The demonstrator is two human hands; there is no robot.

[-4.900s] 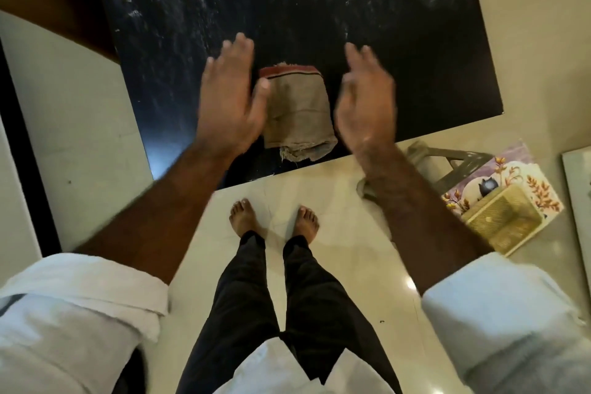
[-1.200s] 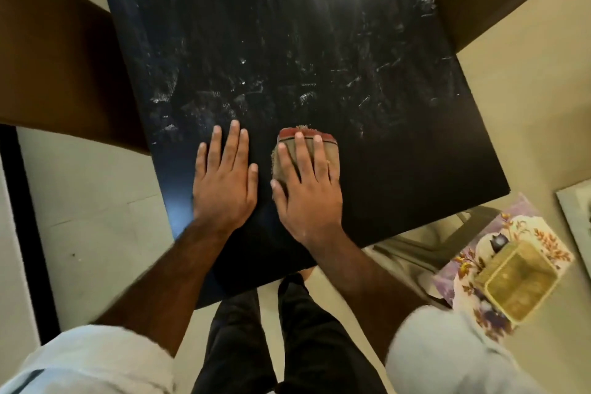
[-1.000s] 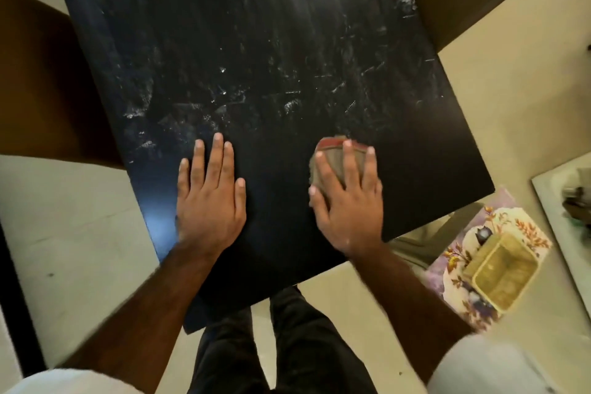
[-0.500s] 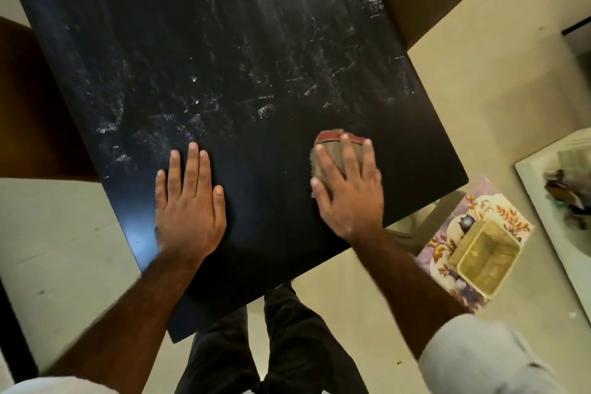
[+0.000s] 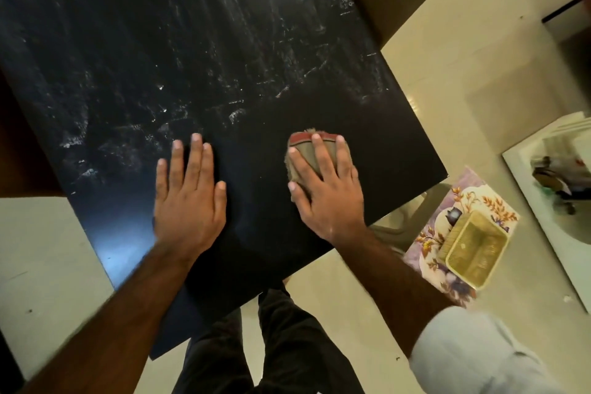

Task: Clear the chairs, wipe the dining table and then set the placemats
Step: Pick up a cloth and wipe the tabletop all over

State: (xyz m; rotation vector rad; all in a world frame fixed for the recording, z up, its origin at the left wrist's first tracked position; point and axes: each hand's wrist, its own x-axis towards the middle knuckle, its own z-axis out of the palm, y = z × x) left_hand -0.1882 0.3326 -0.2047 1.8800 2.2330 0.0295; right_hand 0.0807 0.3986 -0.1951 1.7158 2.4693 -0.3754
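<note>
Both hands flat on the dark tabletop (image 5: pixel 198 41), the right one on the wiping cloth.

The left hand (image 5: pixel 187 201) lies palm down on bare tabletop near the front edge. Its fingers are straight and close together, it grasps nothing, and its forearm runs back toward the lower left. The right hand (image 5: pixel 327 193) lies well apart from it, near the front right corner. It presses palm down on a folded tan cloth (image 5: pixel 303 150) with a red edge, fingers straight and slightly spread over it rather than curled around it. The cloth shows between and beyond the fingertips. Pale smears streak the tabletop farther in. Off the right corner, below tabletop level, lies a floral placemat (image 5: pixel 470 198) with a gold tray (image 5: pixel 473 248) resting on it.
</note>
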